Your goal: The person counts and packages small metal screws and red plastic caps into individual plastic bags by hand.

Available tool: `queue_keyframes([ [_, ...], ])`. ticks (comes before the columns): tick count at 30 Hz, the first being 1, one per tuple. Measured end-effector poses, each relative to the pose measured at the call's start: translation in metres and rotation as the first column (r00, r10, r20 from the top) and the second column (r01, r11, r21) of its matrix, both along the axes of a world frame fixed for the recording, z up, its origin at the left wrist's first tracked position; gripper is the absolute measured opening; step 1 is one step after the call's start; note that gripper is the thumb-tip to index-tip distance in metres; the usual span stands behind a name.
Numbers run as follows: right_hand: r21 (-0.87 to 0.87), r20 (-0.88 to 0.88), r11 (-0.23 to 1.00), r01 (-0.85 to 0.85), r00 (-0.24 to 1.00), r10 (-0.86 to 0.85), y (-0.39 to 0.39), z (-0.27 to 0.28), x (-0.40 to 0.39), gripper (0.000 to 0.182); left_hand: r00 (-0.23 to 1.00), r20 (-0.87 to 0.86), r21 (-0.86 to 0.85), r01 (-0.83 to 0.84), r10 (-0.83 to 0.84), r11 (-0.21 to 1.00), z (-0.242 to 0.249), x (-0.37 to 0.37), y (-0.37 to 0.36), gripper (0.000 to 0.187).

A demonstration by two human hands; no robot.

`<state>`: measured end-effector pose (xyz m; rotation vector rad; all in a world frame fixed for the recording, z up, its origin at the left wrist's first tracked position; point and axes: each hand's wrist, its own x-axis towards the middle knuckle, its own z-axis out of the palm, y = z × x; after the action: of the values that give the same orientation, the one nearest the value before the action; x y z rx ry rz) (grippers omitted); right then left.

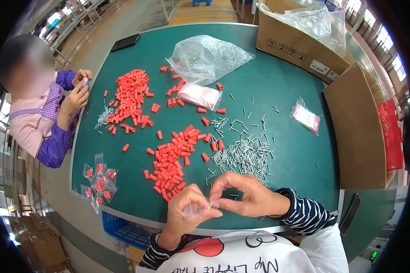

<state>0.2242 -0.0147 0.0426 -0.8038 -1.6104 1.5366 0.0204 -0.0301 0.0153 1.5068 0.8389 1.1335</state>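
My left hand (183,203) is closed around a small clear zip bag (193,211) near the front edge of the table. At the bag's upper right edge, the thumb and forefinger of my right hand (248,194) pinch the plastic. What the bag contains, if anything, I cannot make out. Just beyond my left hand lies a pile of red plastic caps (171,157), shaped like small tapered sleeves. A heap of silvery screws (246,154) spreads beyond my right hand, with some strays around it.
Filled small bags (100,182) lie at left. Opposite are another cap pile (132,93), a large bag of screws (209,57), packs of empty bags (199,95) and a phone (125,42). Cardboard boxes (300,54) line the right. A co-worker (45,104) handles a small bag.
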Motion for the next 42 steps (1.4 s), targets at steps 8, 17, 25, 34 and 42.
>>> queue_keyframes([
  [8, 0.447, 0.307, 0.893, 0.049, 0.930, -0.204, -0.001, 0.008, 0.006, 0.031, 0.936, -0.338, 0.062, -0.080, 0.097, 0.995, 0.022, -0.008, 0.002, 0.016],
  [17, 0.507, 0.362, 0.861, 0.030, 0.900, -0.245, -0.006, 0.013, 0.007, 0.032, 0.959, -0.174, -0.142, -0.249, 0.223, 0.958, 0.016, -0.005, -0.005, 0.007],
  [25, 0.726, 0.352, 0.687, 0.020, 0.847, -0.397, -0.005, 0.018, 0.005, 0.026, 0.932, 0.153, -0.476, -0.222, 0.329, 0.851, 0.011, 0.000, -0.010, 0.009],
  [34, 0.885, 0.338, 0.448, -0.123, 0.832, -0.440, 0.001, 0.005, 0.001, 0.015, 0.926, 0.269, -0.570, -0.070, 0.266, 0.819, 0.008, 0.002, -0.012, 0.007],
  [42, 0.802, 0.507, 0.555, -0.220, 0.743, -0.438, -0.008, -0.001, -0.003, 0.018, 0.972, 0.132, -0.426, -0.120, 0.192, 0.897, 0.005, 0.007, -0.018, 0.006],
])
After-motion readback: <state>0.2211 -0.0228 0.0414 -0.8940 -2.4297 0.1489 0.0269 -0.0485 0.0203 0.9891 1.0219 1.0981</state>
